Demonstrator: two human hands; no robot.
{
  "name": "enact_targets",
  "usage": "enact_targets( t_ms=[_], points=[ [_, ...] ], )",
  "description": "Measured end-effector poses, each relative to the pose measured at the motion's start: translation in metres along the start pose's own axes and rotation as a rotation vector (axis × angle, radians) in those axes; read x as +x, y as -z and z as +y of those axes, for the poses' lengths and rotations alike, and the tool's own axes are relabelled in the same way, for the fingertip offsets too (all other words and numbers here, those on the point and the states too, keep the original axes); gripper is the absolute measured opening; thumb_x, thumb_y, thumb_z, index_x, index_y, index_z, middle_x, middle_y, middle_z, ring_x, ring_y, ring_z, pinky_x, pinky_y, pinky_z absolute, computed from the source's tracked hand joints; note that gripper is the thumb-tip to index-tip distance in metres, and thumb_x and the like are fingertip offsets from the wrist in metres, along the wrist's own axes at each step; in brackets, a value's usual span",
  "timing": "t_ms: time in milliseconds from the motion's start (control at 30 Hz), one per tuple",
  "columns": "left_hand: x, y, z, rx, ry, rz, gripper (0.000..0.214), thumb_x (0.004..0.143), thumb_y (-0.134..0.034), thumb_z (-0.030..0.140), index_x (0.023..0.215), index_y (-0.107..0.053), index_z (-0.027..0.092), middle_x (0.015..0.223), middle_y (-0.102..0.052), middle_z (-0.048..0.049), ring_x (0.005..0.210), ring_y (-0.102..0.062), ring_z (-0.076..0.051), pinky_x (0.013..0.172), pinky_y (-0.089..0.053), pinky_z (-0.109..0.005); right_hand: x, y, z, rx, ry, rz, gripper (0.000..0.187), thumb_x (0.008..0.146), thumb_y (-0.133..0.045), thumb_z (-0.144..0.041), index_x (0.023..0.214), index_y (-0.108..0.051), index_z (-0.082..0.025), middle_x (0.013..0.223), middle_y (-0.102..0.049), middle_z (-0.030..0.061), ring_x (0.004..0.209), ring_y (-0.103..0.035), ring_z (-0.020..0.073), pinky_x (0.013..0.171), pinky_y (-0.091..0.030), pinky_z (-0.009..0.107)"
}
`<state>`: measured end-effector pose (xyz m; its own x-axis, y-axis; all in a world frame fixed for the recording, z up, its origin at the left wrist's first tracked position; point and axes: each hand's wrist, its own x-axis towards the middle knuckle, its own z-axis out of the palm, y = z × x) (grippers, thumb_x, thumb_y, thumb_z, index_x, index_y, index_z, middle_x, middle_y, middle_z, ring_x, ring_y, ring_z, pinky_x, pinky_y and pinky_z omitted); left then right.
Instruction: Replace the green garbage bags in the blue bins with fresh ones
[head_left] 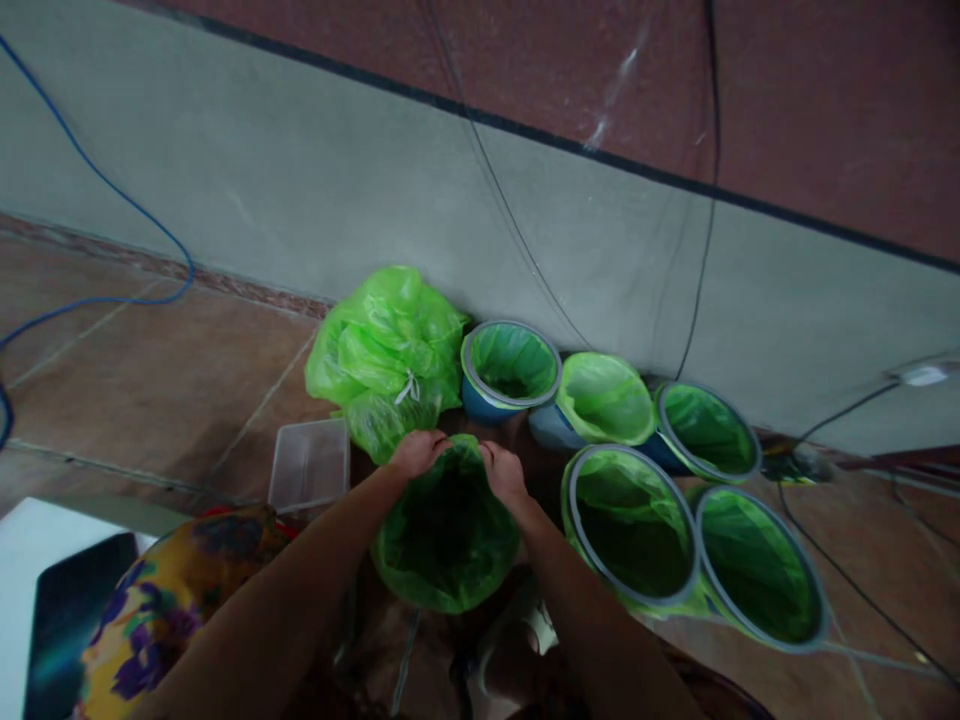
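Observation:
Directly in front of me stands a bin with a green bin liner (446,590) folded over its rim. My left hand (420,453) grips the liner's far edge on the left. On the right side of that same edge, my right hand (502,470) has its fingers closed around the liner. The dark inside of the bin shows between my arms, and its outer wall is hidden by the liner. Just beyond my left hand lies a full green plastic bag (386,345) tied with a white knot.
Several lined bins stand to the right, including a blue bin (487,405) by the wall and a grey-rimmed bin (634,525). A clear plastic container (309,465) sits left. A blue cable (112,190) and a black cable (847,580) run along the wall and floor.

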<state>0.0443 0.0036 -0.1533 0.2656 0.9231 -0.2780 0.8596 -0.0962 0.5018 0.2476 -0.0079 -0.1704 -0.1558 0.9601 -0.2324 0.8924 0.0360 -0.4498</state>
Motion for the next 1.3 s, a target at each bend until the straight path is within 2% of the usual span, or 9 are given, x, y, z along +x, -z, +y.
enact_targets(
  t_ms=[133,333,467,567,667,867,1067,1200,1300],
  points=[
    [-0.003,0.004,-0.01,0.057,0.044,-0.076,0.024,0.088,-0.053,0.032,0.107,-0.065,0.023,0.099,-0.072,-0.0079,0.102,-0.065,-0.023,0.092,-0.044,-0.03,-0.002,-0.002,0.01,-0.047,0.036,-0.082,0.034,0.093,-0.049,-0.027,0.126,-0.056,-0.021,0.109,-0.071,0.0081,0.1,-0.065,0.0197,0.084,-0.042,0.024],
    [-0.012,0.007,-0.019,0.046,0.147,-0.097,0.031,0.077,-0.063,0.022,0.108,-0.065,0.024,0.108,-0.07,-0.0088,0.11,-0.061,-0.025,0.099,-0.042,-0.033,-0.009,0.0,0.022,-0.079,-0.117,-0.176,0.047,0.085,-0.06,-0.025,0.13,-0.051,-0.019,0.107,-0.07,0.0117,0.099,-0.066,0.0242,0.083,-0.045,0.03],
    [-0.009,0.019,-0.017,0.033,0.138,-0.11,0.056,0.06,-0.078,0.033,0.113,-0.064,0.023,0.121,-0.066,-0.0092,0.116,-0.058,-0.029,0.099,-0.042,-0.035,-0.005,0.007,0.025,0.09,-0.153,-0.163,0.064,0.076,-0.069,-0.036,0.134,-0.049,-0.017,0.116,-0.067,0.0119,0.105,-0.064,0.0243,0.088,-0.047,0.032],
    [0.008,0.028,-0.005,-0.075,0.099,-0.048,0.055,0.074,-0.067,0.047,0.121,-0.062,0.019,0.126,-0.063,-0.0102,0.117,-0.057,-0.025,0.098,-0.042,-0.029,0.006,0.012,0.018,0.275,-0.139,0.037,0.046,0.088,-0.054,-0.039,0.128,-0.055,-0.016,0.118,-0.067,0.0096,0.105,-0.063,0.0188,0.09,-0.046,0.029],
    [0.03,0.026,0.013,-0.104,0.126,-0.018,0.042,0.094,-0.037,0.039,0.104,-0.07,0.017,0.103,-0.072,-0.009,0.099,-0.064,-0.019,0.086,-0.045,-0.024,0.021,0.014,0.002,0.287,-0.142,0.161,0.034,0.094,-0.041,-0.032,0.11,-0.068,-0.019,0.108,-0.071,0.0072,0.099,-0.064,0.0173,0.086,-0.047,0.026],
    [0.034,0.005,0.025,-0.089,0.132,-0.032,0.039,0.091,-0.044,0.039,0.078,-0.075,0.018,0.077,-0.072,-0.0058,0.083,-0.065,-0.018,0.075,-0.046,-0.023,0.031,0.002,-0.021,0.133,-0.092,0.025,0.031,0.092,-0.045,-0.034,0.092,-0.074,-0.022,0.09,-0.074,0.0031,0.081,-0.066,0.0165,0.074,-0.047,0.023],
    [0.018,0.006,0.008,-0.078,-0.102,-0.058,0.022,0.084,-0.057,0.03,0.098,-0.074,0.026,0.099,-0.073,-0.0023,0.097,-0.065,-0.018,0.085,-0.044,-0.022,0.021,0.001,-0.012,0.194,0.11,-0.07,0.023,0.09,-0.053,-0.028,0.105,-0.07,-0.025,0.103,-0.073,0.0007,0.093,-0.065,0.0153,0.083,-0.045,0.022],
    [0.01,0.009,0.011,0.007,-0.011,-0.095,0.024,0.083,-0.056,0.024,0.1,-0.072,0.025,0.103,-0.072,-0.0071,0.102,-0.064,-0.023,0.093,-0.044,-0.029,0.016,0.002,-0.012,0.008,0.118,-0.108,0.022,0.089,-0.051,-0.019,0.1,-0.069,-0.025,0.096,-0.073,0.0019,0.092,-0.065,0.0168,0.079,-0.043,0.022],
    [0.002,0.011,0.016,0.042,0.051,-0.023,0.04,0.08,-0.058,0.019,0.119,-0.064,0.024,0.117,-0.067,-0.0102,0.11,-0.061,-0.026,0.1,-0.041,-0.036,0.009,0.004,-0.011,-0.083,0.035,-0.078,0.019,0.09,-0.051,-0.022,0.099,-0.068,-0.023,0.095,-0.072,0.0053,0.091,-0.065,0.0182,0.076,-0.042,0.023]
  ],
)
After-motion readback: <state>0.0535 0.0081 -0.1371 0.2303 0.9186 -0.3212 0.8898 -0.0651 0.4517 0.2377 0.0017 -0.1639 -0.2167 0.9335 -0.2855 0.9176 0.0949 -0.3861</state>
